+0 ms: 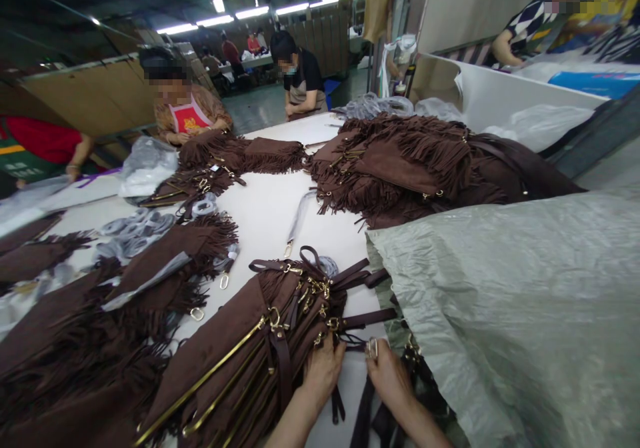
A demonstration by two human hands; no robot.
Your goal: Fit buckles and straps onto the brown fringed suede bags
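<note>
A stack of dark brown fringed bags [235,348] with gold zippers lies in front of me, gold clasps and short straps bunched at its right end. My left hand [323,371] is at that end, its fingers closed at a gold clasp [319,339]. Just to the right, my right hand [391,373] is closed on a dark strap with a gold oval ring [373,348] at its end. Thin dark cords [355,343] run between the two hands. Other dark straps [365,408] hang below my right hand.
More brown fringed bags are piled at the back right [400,161] and lie at left [165,261]. Wrapped grey strap coils [135,228] rest among them. A pale woven plastic sheet [510,301] covers the right side. Several people work around the white table [265,208].
</note>
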